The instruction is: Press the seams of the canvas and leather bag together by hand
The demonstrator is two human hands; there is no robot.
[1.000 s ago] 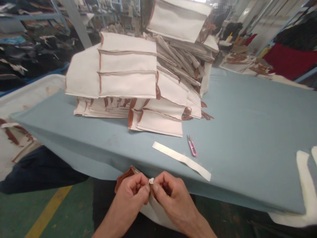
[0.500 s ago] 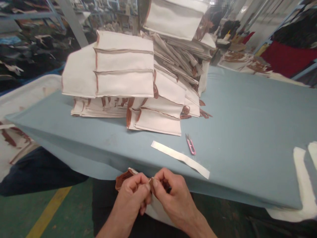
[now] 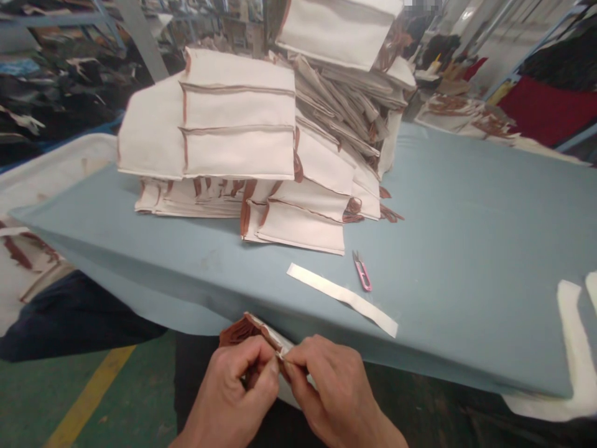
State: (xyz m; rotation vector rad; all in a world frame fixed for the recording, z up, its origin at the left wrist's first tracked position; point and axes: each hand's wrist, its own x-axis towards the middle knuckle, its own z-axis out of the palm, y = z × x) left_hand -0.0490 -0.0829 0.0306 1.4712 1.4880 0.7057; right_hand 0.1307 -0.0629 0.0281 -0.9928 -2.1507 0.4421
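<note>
Below the table's front edge, my left hand (image 3: 237,386) and my right hand (image 3: 331,386) meet at the brown-trimmed edge of a cream fabric piece (image 3: 268,333). Thumb and finger of each hand are pinched on that edge, tips almost touching. Bunched brown fabric shows at the piece's upper left end, while its lower part hangs partly hidden behind my hands. On the table above lie a strip of white material (image 3: 342,298) and pink-handled thread snips (image 3: 362,272), both apart from my hands.
Stacks of cream, brown-edged fabric pieces (image 3: 237,149) cover the left and middle of the blue-grey table (image 3: 466,249). White strips (image 3: 576,348) hang over its right corner. A dark blue cloth (image 3: 79,314) lies at the lower left, beside a white bin (image 3: 93,149).
Both hands have turned slightly and dropped a little. More of the trimmed edge shows above my fingers. The fabric stays pinched between them.
</note>
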